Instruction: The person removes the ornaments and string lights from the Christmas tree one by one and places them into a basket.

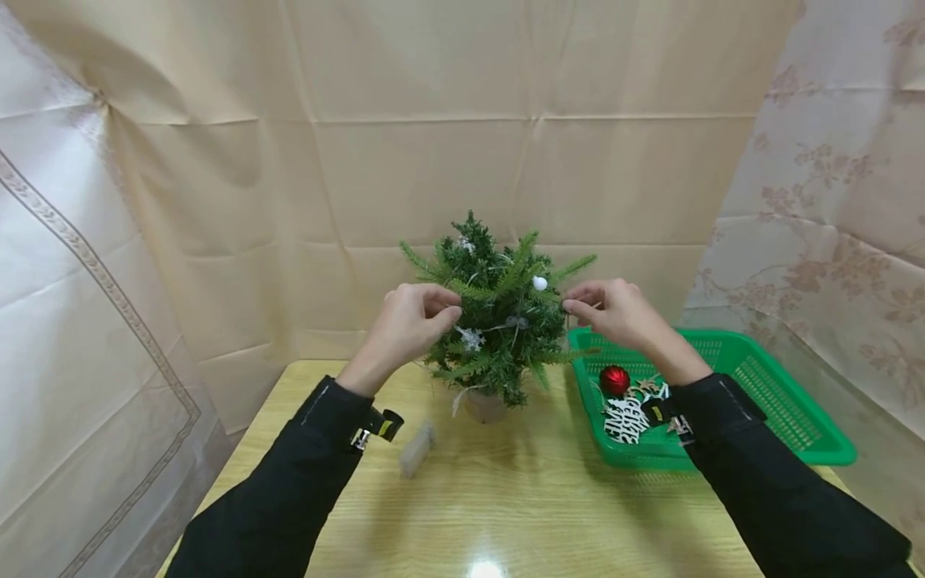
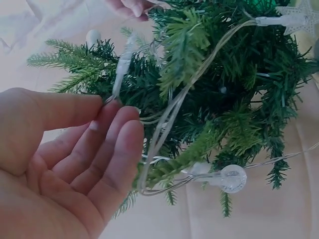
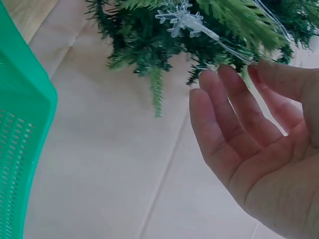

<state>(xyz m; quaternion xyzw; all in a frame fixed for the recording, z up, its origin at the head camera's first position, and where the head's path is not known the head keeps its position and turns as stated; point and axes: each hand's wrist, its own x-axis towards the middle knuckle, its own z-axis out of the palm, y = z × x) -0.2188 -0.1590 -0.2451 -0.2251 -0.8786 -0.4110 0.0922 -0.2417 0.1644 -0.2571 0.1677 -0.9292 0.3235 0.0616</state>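
Observation:
A small green Christmas tree (image 1: 499, 361) stands on the table, wound with a string of lights on clear wire. My left hand (image 1: 412, 321) is at the tree's left side; in the left wrist view its thumb and index finger pinch the light string just below a clear bulb (image 2: 123, 64). A star light (image 2: 294, 21) and a round bulb (image 2: 233, 179) hang nearby. At the right side, my right hand (image 1: 614, 311) pinches the wire by a snowflake light (image 3: 182, 20), its other fingers loosely bent. A white ball (image 1: 539, 283) shows among the branches.
A green plastic basket (image 1: 802, 409) stands at the right, holding a red bauble (image 1: 614, 380) and white cut-out lettering (image 1: 625, 421). A small pale translucent block (image 1: 417, 451) lies left of the tree on the wooden table (image 1: 462, 506). Cloth hangs behind.

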